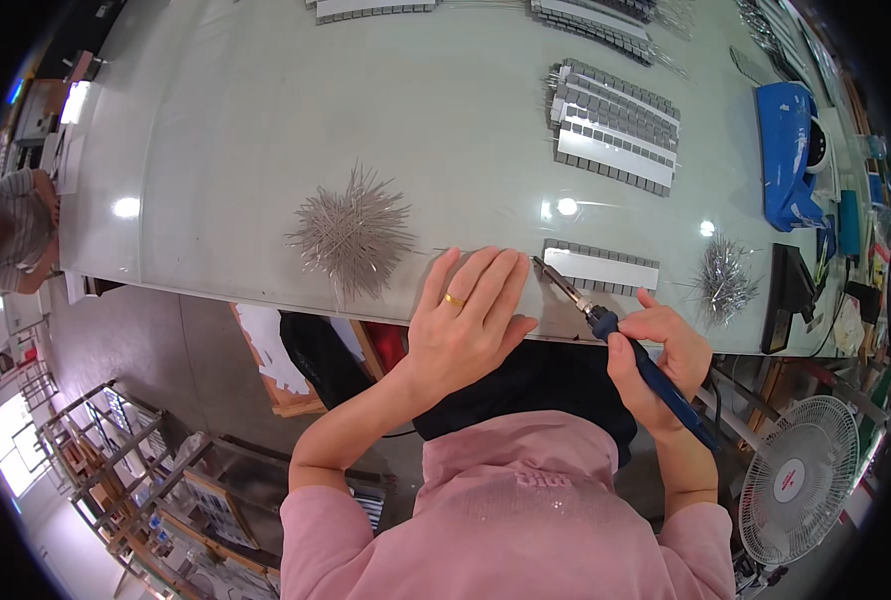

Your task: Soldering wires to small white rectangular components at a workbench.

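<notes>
My right hand [666,355] is closed round the dark blue handle of a soldering iron [661,385]. The iron's metal tip points up and left, close to the fingertips of my left hand [469,315] and the left end of a strip. That strip [601,270] is white with rows of small grey squares along its long edges, and it lies flat near the table's front edge. My left hand, with a ring on one finger, rests palm down on the table, fingers stretched out side by side. Whatever lies under its fingers is hidden. A thin wire shows just left of its fingertips.
A bristling pile of thin metal wires [354,235] lies left of my hand; a smaller shiny pile [726,280] lies right. Stacked strips [616,130] sit farther back. A blue device [791,155] stands at the right edge, a white fan [801,480] below. Another person [16,230] is far left.
</notes>
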Available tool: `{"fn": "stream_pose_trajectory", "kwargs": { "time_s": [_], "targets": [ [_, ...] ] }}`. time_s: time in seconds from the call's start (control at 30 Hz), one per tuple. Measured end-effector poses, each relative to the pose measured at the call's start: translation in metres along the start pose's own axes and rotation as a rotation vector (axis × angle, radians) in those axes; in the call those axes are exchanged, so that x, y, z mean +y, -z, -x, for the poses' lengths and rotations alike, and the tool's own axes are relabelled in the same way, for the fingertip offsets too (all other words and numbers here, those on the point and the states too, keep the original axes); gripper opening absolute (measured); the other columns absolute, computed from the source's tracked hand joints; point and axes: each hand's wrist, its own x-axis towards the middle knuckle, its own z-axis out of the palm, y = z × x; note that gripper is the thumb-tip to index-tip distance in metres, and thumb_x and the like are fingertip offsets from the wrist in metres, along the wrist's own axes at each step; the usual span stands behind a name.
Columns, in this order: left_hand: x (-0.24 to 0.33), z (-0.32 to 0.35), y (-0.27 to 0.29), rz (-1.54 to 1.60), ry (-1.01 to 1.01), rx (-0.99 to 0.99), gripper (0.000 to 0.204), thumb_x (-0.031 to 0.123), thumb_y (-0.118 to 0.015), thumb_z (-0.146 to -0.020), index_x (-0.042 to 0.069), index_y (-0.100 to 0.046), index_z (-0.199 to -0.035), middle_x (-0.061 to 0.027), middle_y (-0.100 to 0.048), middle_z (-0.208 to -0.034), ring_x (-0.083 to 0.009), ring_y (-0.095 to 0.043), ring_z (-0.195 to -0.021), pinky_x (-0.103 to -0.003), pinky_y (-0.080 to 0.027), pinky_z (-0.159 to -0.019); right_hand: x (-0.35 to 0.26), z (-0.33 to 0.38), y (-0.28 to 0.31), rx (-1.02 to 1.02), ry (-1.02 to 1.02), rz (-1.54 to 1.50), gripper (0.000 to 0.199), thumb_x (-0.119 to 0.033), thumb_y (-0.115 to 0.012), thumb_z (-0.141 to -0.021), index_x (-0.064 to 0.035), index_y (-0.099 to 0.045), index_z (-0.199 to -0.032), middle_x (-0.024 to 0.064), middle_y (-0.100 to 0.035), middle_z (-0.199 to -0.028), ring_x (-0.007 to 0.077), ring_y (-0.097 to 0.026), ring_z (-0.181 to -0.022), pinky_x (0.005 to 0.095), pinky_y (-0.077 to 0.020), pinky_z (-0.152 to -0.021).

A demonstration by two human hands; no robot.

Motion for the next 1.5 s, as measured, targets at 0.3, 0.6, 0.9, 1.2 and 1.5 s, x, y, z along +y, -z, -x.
{"fn": "stream_pose_trajectory", "kwargs": {
  "time_s": [0.3,0.6,0.9,1.2,1.5],
  "targets": [
    [0.003,0.015,-0.002,0.119,-0.067,0.191,0.04,0.025,-0.072,-0.074,0.007,-0.067,-0.108,-0.0048,-0.061,-0.109,-0.0229,-0.058,-0.102,-0.044,-0.041,-0.094,0.0,-0.009,0.006,-0.075,0.16,0.101,0.02,0.002,-0.074,-0.067,-0.0031,-0.061,-0.081,0.0092,-0.064,-0.07,0.0244,-0.065,-0.061,0.0457,-0.0556,-0.085],
    [0.021,0.012,0.009,0.212,-0.124,0.177,0.036,0.024,-0.077,-0.069,0.013,-0.067,-0.102,-0.0032,-0.061,-0.103,-0.022,-0.06,-0.095,-0.042,-0.043,-0.088,0.047,0.015,0.012,0.509,-0.125,-0.337,0.009,0.001,-0.05,-0.09,0.0002,-0.055,-0.097,0.0119,-0.061,-0.097,0.0226,-0.065,-0.082,0.039,-0.0573,-0.078],
    [0.042,-0.028,-0.045,0.316,-0.297,0.263,0.048,0.031,-0.072,-0.077,0.0,-0.057,-0.109,-0.0126,-0.053,-0.111,-0.0313,-0.051,-0.11,-0.05,-0.038,-0.101,0.067,0.022,0.053,0.735,0.156,0.658,0.037,-0.025,-0.045,-0.102,-0.0065,-0.037,-0.071,0.0047,-0.036,-0.065,0.0195,-0.035,-0.056,0.0319,-0.0328,-0.057],
    [0.043,-0.033,-0.045,0.286,-0.305,0.303,0.052,0.031,-0.074,-0.075,-0.004,-0.057,-0.11,-0.0123,-0.052,-0.109,-0.0306,-0.048,-0.111,-0.049,-0.038,-0.101,0.095,0.022,0.048,0.725,0.34,0.646,0.03,-0.024,-0.054,-0.097,-0.0016,-0.059,-0.078,0.0125,-0.057,-0.071,0.0303,-0.05,-0.06,0.0413,-0.0413,-0.057],
    [0.045,-0.034,-0.06,0.208,-0.346,0.408,0.044,0.033,-0.072,-0.077,-0.003,-0.058,-0.099,-0.0124,-0.053,-0.104,-0.0298,-0.048,-0.107,-0.048,-0.037,-0.101,0.132,0.029,0.048,0.617,0.273,0.685,0.016,-0.008,-0.058,-0.092,0.0026,-0.062,-0.104,0.0193,-0.06,-0.102,0.0354,-0.057,-0.102,0.0403,-0.0454,-0.091]
  ]
}}
